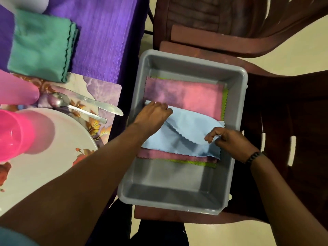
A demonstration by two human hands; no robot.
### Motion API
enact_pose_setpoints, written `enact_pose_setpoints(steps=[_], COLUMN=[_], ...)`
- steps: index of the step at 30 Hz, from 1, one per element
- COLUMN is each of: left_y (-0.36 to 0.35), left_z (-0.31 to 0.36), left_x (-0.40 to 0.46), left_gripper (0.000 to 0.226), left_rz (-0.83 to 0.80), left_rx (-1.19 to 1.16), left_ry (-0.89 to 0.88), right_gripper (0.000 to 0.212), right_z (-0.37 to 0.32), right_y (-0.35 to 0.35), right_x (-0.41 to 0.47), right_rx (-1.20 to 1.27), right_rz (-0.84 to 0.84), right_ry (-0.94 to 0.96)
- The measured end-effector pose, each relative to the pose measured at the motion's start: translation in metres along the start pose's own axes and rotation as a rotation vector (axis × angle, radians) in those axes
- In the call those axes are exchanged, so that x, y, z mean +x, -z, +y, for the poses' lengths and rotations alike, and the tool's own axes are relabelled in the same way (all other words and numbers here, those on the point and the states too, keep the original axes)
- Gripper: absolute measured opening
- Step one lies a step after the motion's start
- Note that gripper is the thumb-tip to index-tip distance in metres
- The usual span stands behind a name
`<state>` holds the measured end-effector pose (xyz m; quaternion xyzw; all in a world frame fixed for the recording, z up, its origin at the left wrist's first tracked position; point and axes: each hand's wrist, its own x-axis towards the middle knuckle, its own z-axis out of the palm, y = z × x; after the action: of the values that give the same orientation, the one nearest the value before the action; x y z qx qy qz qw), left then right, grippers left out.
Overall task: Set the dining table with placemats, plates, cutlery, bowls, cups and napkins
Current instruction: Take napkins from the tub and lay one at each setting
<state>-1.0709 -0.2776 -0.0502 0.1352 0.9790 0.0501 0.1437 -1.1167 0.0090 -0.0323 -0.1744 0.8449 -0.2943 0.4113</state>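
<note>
Folding a blue napkin (184, 134) inside the grey tub (177, 196), probably for the next place; right hand (230, 141) pinching one corner, left hand (154, 114) curled on the far edge; resting on pink and green cloths; beyond, brown plastic chairs (248, 32), purple tablecloth (106, 32), cream floor.

I'm seeing both forearms bare right up to the frame edge. On my right wrist there's a bracelet (254, 156) of small dark round beads, sitting snug just behind the right hand (230, 141). The left hand (152, 115) wears no ring or band that I can make out. At the bottom left corner, a bit of blue-grey sleeve (12, 237).
</note>
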Motion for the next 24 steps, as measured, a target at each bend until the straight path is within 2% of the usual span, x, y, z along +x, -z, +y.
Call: enact_pose_setpoints(steps=[3, 7, 10, 13, 14, 15, 17, 19, 21, 24], left_y=[-0.010, -0.027, -0.025, -0.020, -0.017, -0.016, -0.015, -0.016, -0.017, -0.018], left_z=[0.013, 0.023, 0.029, 0.033, 0.033, 0.032, 0.027, 0.020, 0.015, 0.012], left_x=[-0.037, -0.066, -0.069, -0.067, -0.065, -0.061, -0.051, -0.039, -0.028, -0.011], left_gripper=[0.041, 0.056, 0.049, 0.041, 0.036, 0.031, 0.021, 0.019, 0.024, 0.036], left_rz=[0.000, -0.003, 0.013, 0.084, 0.129, 0.176, 0.231, 0.213, 0.135, 0.029], left_rx=[-0.022, -0.046, -0.022, -0.049, -0.073, -0.092, -0.100, -0.121, -0.139, -0.148], left_ry=[-0.011, 0.066, 0.155, 0.195, 0.211, 0.230, 0.269, 0.287, 0.273, 0.247], right_gripper=[0.041, 0.036, 0.026, 0.021, 0.018, 0.012, 0.007, 0.008, 0.022, 0.033], right_z=[0.005, 0.006, 0.001, -0.007, -0.011, -0.014, -0.019, -0.020, -0.018, -0.015], right_y=[-0.006, -0.018, -0.029, -0.028, -0.026, -0.025, -0.028, -0.031, -0.036, -0.041], right_x=[-0.009, -0.015, -0.008, 0.000, 0.001, 0.003, 0.011, 0.026, 0.041, 0.057], right_rx=[-0.145, -0.417, -0.654, -0.596, -0.494, -0.363, -0.181, -0.261, -0.366, -0.541], right_rz=[-0.083, -0.252, -0.366, -0.509, -0.483, -0.378, 0.019, 0.352, 0.439, 0.363], right_ry=[-0.080, -0.017, -0.069, -0.126, -0.133, -0.137, -0.129, -0.093, -0.039, -0.014])
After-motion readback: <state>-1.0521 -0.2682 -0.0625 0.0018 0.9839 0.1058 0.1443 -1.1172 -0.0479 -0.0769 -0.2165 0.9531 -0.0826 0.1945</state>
